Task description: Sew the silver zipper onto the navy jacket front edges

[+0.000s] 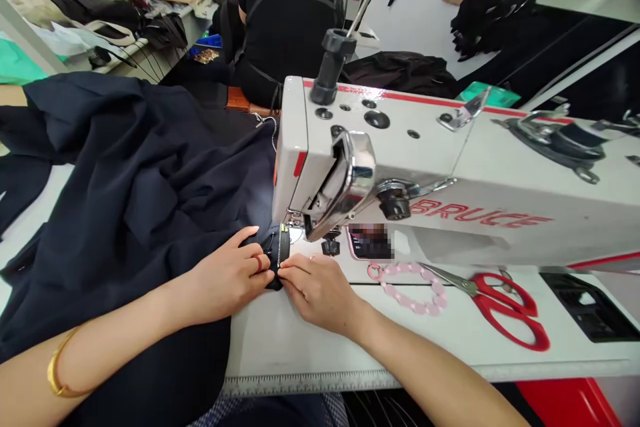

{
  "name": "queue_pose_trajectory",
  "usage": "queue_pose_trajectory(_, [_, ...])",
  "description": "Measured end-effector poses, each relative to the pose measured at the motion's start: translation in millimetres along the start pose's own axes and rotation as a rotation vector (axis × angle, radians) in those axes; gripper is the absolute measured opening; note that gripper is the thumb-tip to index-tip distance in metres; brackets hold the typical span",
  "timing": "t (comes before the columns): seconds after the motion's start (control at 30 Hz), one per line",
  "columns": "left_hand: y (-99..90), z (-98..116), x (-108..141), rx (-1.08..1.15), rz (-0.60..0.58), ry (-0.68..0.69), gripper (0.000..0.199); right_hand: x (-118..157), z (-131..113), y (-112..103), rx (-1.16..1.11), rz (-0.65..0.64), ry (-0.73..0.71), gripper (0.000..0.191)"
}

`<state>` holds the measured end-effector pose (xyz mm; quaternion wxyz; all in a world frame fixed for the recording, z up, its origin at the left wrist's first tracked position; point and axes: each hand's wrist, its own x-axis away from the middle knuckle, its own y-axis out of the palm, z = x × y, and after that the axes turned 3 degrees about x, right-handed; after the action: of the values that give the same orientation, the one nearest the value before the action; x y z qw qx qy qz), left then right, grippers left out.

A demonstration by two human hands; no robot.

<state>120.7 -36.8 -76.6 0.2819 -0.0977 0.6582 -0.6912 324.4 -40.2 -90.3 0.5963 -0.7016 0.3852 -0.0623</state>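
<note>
One black zipper tape with metal teeth lies at the edge of spread dark navy cloth, by the foot of a white BRUCE sewing machine. The right hand has its grip pinched on the near end; the left hand rests beside it on the cloth, its fingertips partly hidden, so I cannot tell whether its grip clamps. The white tabletop, edged with a ruled strip, carries a pink beaded bracelet and red-handled metal scissors. Beyond, a person in black sits facing away.
</note>
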Motion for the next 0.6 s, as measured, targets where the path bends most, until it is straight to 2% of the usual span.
queue_pose_trajectory(0.1, [-1.1, -0.9, -2.4, -0.008, 0.027, 0.006, 0.012, 0.4, -1.1, 0.7, 0.041, -0.050, 0.024, 0.019])
queue_pose_trajectory(0.33, [-3.2, -1.6, -8.4, -0.063, -0.034, -0.120, 0.034, 1.2, -3.0, -3.9, 0.056, -0.089, 0.052, 0.016])
queue_pose_trajectory(0.6, [-0.7, -2.0, -9.0, -0.081, -0.017, -0.117, 0.032, 0.8, -3.4, -6.6, 0.082, -0.090, 0.088, 0.013])
